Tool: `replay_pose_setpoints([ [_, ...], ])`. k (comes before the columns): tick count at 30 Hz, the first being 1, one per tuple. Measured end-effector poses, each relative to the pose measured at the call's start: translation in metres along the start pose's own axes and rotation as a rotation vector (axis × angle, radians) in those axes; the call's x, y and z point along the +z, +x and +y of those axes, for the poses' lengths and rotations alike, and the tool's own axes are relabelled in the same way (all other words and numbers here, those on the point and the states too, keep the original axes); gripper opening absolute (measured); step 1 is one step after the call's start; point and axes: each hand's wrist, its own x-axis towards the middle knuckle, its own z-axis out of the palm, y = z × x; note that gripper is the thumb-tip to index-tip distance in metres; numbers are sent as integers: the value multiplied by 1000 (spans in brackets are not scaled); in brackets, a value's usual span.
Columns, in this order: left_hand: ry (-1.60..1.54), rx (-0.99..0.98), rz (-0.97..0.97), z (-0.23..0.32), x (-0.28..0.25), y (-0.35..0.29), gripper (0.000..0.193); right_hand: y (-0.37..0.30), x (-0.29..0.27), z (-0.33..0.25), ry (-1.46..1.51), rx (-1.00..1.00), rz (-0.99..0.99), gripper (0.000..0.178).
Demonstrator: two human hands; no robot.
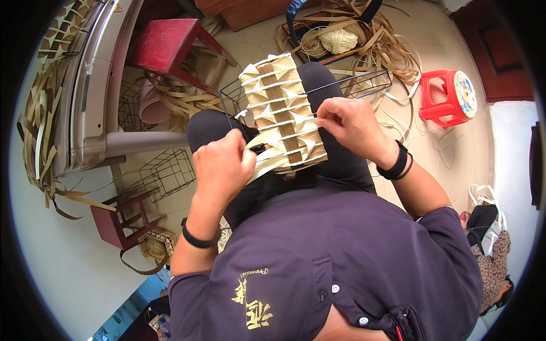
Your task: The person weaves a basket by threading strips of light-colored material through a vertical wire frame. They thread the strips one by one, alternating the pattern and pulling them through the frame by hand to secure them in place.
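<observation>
Across my lap lies a half-woven basket point(280, 105) of cream and brown flat strips, with pointed folds along its face, on a black wire frame point(364, 84). My left hand point(224, 165) is closed at its near left side, and a pale flat strip point(263, 166) runs from the fingers to the weave. My right hand point(354, 126) pinches with thumb and forefinger at the right edge of the weave. What lies between those fingertips is too small to make out.
A red plastic stool point(446, 98) stands at right. Behind my knees' far side, loose brown strips point(392, 54) surround a ball of cream cord point(339, 40). A red wooden stool point(165, 45), a pink bin point(154, 102) and a wire frame point(168, 173) are at left. Another person point(495, 256) is at far right.
</observation>
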Motion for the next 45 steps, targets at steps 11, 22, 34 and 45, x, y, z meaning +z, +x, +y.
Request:
replay_pose_setpoints([
  [11, 131, 147, 47, -11, 1, 3, 12, 1, 13, -13, 82, -77, -6, 9],
  [22, -421, -352, 552, -93, 15, -53, 94, 3, 16, -6, 48, -164, 130, 9],
  [34, -24, 232, 167, 23, 18, 21, 18, 15, 22, -3, -10, -197, 96, 4],
  [45, -264, 193, 82, 15, 28, 23, 14, 6, 15, -14, 5, -138, 95, 14],
])
